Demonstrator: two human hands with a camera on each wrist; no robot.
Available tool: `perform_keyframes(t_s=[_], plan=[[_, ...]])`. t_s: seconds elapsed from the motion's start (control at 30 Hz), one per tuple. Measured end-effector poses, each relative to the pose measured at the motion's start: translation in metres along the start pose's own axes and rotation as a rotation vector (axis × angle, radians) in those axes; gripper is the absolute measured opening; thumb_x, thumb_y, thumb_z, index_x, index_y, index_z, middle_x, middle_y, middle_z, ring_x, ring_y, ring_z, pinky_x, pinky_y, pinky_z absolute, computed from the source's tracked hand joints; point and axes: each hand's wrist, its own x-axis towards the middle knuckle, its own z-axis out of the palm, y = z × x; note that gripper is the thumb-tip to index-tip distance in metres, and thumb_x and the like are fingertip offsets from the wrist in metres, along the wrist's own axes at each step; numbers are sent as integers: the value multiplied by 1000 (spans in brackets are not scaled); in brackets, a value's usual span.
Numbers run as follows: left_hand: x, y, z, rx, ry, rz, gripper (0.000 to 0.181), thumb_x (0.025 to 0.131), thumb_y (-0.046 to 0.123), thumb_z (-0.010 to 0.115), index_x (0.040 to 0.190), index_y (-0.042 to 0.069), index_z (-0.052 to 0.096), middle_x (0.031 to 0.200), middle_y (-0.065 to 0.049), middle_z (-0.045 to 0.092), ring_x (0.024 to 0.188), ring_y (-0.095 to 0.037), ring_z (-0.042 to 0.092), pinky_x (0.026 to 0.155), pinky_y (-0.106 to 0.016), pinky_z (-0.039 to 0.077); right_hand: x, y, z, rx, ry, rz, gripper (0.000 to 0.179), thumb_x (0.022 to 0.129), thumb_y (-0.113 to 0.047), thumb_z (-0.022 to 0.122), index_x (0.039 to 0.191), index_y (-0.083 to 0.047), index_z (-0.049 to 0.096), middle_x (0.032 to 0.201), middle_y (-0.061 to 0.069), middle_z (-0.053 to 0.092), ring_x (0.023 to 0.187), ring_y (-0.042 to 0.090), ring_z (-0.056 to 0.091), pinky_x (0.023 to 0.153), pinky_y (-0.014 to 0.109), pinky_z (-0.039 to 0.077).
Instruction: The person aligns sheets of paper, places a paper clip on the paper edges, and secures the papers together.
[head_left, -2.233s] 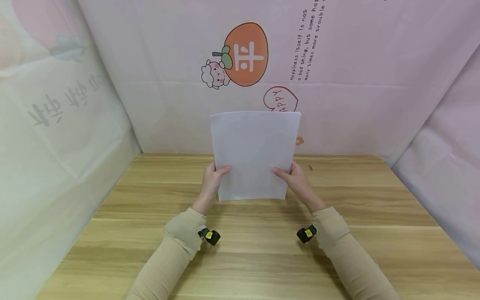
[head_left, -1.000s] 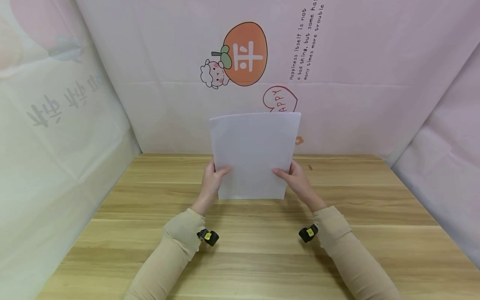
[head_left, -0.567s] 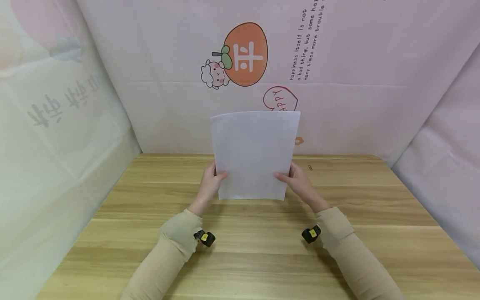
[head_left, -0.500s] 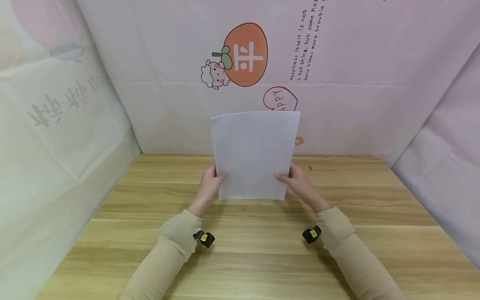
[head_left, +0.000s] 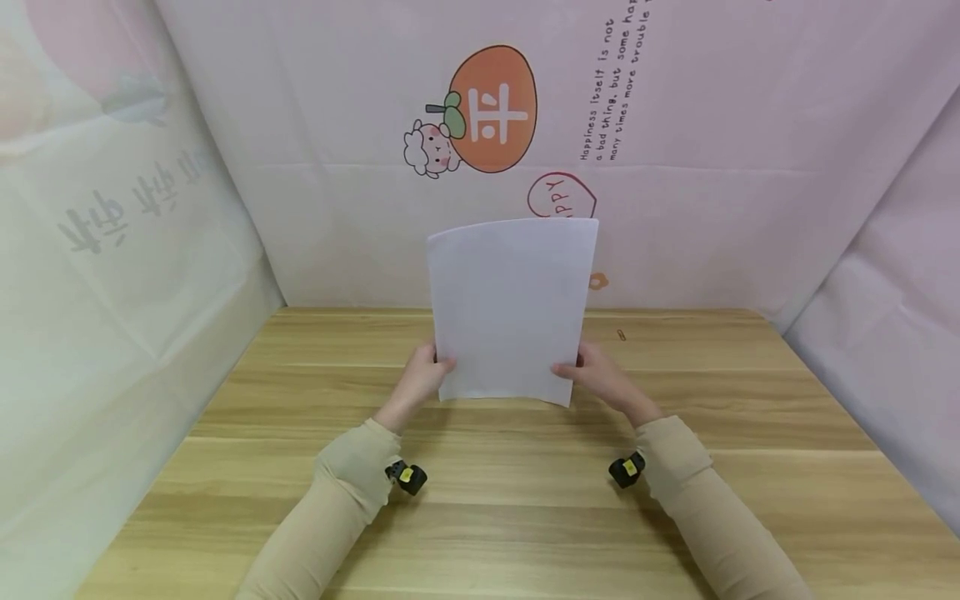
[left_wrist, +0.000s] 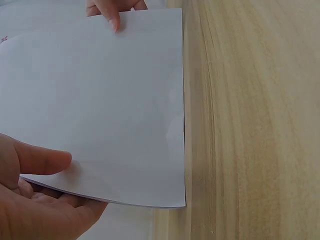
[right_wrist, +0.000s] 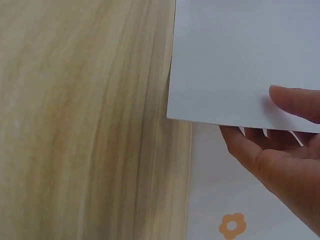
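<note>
A thin stack of blank white paper (head_left: pixel 513 308) stands nearly upright over the table, its lower edge close to the wood. My left hand (head_left: pixel 422 379) grips its left edge near the bottom, thumb on the front and the other fingers behind. On the opposite edge my right hand (head_left: pixel 600 375) holds it the same way, at about equal height. The paper bows a little between them, and its top left corner sits lower than the top right. In the left wrist view a layered edge shows by the left hand's fingers (left_wrist: pixel 75 202). The right wrist view shows the right thumb (right_wrist: pixel 295 101) flat on the paper.
A small paper clip (head_left: pixel 621 335) lies on the wooden table (head_left: pixel 510 500) at the back, right of the paper. A printed pale cloth (head_left: pixel 337 233) hangs behind the table and along both sides. Each sleeve carries a black wrist camera (head_left: pixel 411 477).
Both hands have moved down along the paper's side edges, the thumbs now nearer its bottom. The paper has bowed more, and its bottom right corner hangs slightly lower.
</note>
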Motion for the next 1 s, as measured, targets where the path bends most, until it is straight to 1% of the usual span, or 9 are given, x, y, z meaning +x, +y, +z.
perform_keyframes(t_s=[0.1,0.2,0.23,0.27,0.4,0.53,0.77,1.0], plan=[[0,-1,1,4,-13,-9,46,91,0,48,134,-13,40,137,-29,45,130,-40,43,108,-50,34,0,2,0,-48,-6,-6,41,94,-10,55,130,6,47,126,26,56,113,33,58,91,42,50],[0,-3,2,-1,-21,-17,46,91,-1,47,134,-13,41,137,-30,46,129,-40,43,108,-50,34,0,3,0,-84,-11,26,39,94,-8,54,130,6,47,127,26,56,115,36,57,94,47,48],[0,-3,2,-2,-23,-25,45,91,-1,47,134,-13,41,137,-29,46,129,-40,43,107,-50,34,1,3,0,-86,-16,44,40,94,-7,54,131,5,47,128,25,56,116,36,56,96,49,46],[0,-4,2,-2,-24,-32,45,91,-1,47,134,-13,41,137,-29,46,129,-40,43,107,-50,34,0,-1,1,-87,-22,56,40,94,-5,53,132,6,46,128,25,56,117,37,55,97,50,45],[0,-5,1,8,-30,-48,45,90,-1,47,133,-14,42,135,-30,48,127,-41,45,106,-50,36,0,0,2,-92,-38,63,41,94,-5,53,134,4,45,131,24,54,120,37,53,99,50,44],[-1,-6,1,21,-36,-44,44,90,-1,47,132,-14,44,134,-29,49,127,-40,46,105,-50,37,1,3,1,-96,-42,68,41,95,-6,53,134,3,46,131,23,54,120,36,52,99,50,44],[1,-9,1,30,-50,-56,42,93,0,45,133,-12,44,136,-27,49,129,-38,45,107,-49,36,1,4,2,-134,-26,86,35,95,-6,52,128,7,51,125,25,58,111,32,57,90,41,49],[1,-6,1,32,-48,-50,41,92,-1,46,131,-14,46,133,-29,50,127,-39,46,106,-49,36,2,5,1,-137,-19,67,38,96,-5,51,132,7,47,130,26,55,119,38,53,96,49,46]])
